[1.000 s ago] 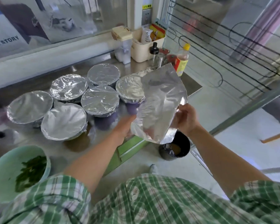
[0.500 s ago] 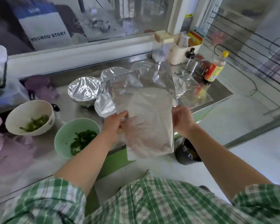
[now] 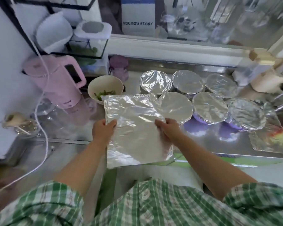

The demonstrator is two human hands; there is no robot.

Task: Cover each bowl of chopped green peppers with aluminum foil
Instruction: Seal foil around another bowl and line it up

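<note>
You pinch the foil (image 3: 136, 126) by both sides, left hand (image 3: 104, 130) at 9 o'clock and right hand (image 3: 167, 128) at 3, thumbs clamped on top, likely so it spreads flat. The open bowl (image 3: 105, 88) (peppers showing) sits at 11 o'clock, its near rim under the foil's far edge. Covered bowls (image 3: 155, 81) crowd 1 o'clock.

Foil sheet (image 3: 137, 128) over counter (image 3: 203, 144) front edge, left hand (image 3: 103, 129) on its left edge, right hand (image 3: 168, 128) on its right. Open bowl (image 3: 104, 82) just behind the sheet's far-left corner; kettle (image 3: 59, 82) left of that bowl. Covered bowls (image 3: 209, 108) right of the sheet, two rows, packed close. Spare foil (image 3: 271, 141) flat at the front-right edge.
</note>
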